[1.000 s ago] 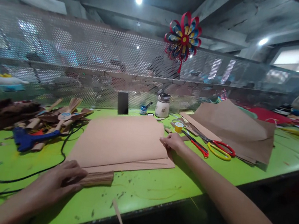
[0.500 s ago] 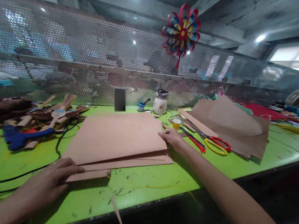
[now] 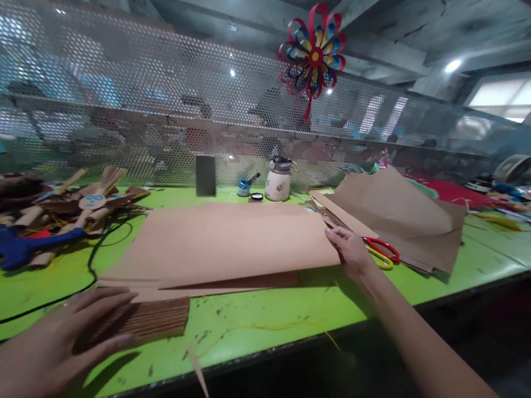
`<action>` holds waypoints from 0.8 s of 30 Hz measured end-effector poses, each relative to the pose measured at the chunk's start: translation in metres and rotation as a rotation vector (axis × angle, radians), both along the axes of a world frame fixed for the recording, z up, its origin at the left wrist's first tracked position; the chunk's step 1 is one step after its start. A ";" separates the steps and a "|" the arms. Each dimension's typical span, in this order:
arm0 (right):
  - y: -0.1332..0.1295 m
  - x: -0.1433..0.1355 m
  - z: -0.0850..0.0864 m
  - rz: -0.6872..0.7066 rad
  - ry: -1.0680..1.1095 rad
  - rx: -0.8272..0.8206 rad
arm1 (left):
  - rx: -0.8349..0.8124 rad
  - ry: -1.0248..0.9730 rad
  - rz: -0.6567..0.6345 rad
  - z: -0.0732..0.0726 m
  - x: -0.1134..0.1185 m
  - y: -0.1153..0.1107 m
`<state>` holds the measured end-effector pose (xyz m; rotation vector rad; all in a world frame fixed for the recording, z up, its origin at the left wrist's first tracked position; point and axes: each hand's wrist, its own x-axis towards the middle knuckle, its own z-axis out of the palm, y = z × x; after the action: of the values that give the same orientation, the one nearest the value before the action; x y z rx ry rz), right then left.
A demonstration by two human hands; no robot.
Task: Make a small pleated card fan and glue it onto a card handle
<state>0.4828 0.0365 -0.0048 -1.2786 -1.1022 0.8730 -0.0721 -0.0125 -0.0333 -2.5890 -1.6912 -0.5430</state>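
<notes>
A large brown paper sheet [image 3: 235, 237] lies over other brown sheets on the green table [image 3: 276, 337]. At its right edge my right hand [image 3: 350, 246] pinches it between thumb and fingers, with that edge slightly raised. My left hand [image 3: 87, 325] is at the near left corner of the sheets, fingers apart, partly over a ribbed brown piece [image 3: 156, 320]. Whether its fingertips grip that piece is hard to see. Red and yellow scissors [image 3: 383, 252] lie just beyond my right hand, partly hidden.
A blue glue gun [image 3: 34, 247] with black cables and a pile of brown scraps are at left. A white bottle [image 3: 278, 181], a small blue jar [image 3: 244, 188] and a dark upright panel [image 3: 206, 176] stand behind. Crumpled brown paper [image 3: 396, 210] lies at right.
My right hand has moved right, pulling the top sheet's right edge over the tape and cutter. My left hand has opened wider, and the ribbed face of the small piece now shows.
</notes>
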 end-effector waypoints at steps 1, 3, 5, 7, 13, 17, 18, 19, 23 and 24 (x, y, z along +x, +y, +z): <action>-0.005 0.003 -0.004 -0.002 -0.013 -0.049 | 0.032 -0.014 0.008 0.007 0.007 0.001; -0.009 0.005 -0.012 -0.007 -0.010 -0.139 | 0.125 -0.056 0.012 0.025 0.032 0.002; -0.009 0.004 -0.016 -0.021 -0.014 -0.200 | 0.120 -0.069 -0.066 0.041 0.071 0.003; -0.005 0.002 -0.019 -0.043 -0.020 -0.240 | 0.050 -0.024 -0.209 0.049 0.117 0.005; 0.009 -0.010 -0.023 -0.093 0.001 -0.289 | 0.041 0.182 -0.415 0.038 0.221 0.017; 0.014 -0.030 -0.028 -0.068 0.033 -0.285 | 0.110 0.237 -0.360 0.036 0.241 0.026; 0.015 -0.036 -0.028 -0.054 0.039 -0.280 | 0.124 0.236 -0.355 0.036 0.242 0.029; 0.016 -0.043 -0.029 -0.039 0.044 -0.273 | 0.132 0.229 -0.356 0.036 0.242 0.031; 0.026 -0.066 -0.026 -0.003 0.041 -0.227 | 0.137 0.210 -0.367 0.035 0.240 0.043; 0.028 -0.069 -0.024 -0.001 0.037 -0.211 | 0.140 0.214 -0.367 0.035 0.240 0.045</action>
<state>0.4140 0.0646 -0.0292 -1.4298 -1.0003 1.0288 0.1677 0.0328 0.0015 -2.7462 -1.0836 -0.3540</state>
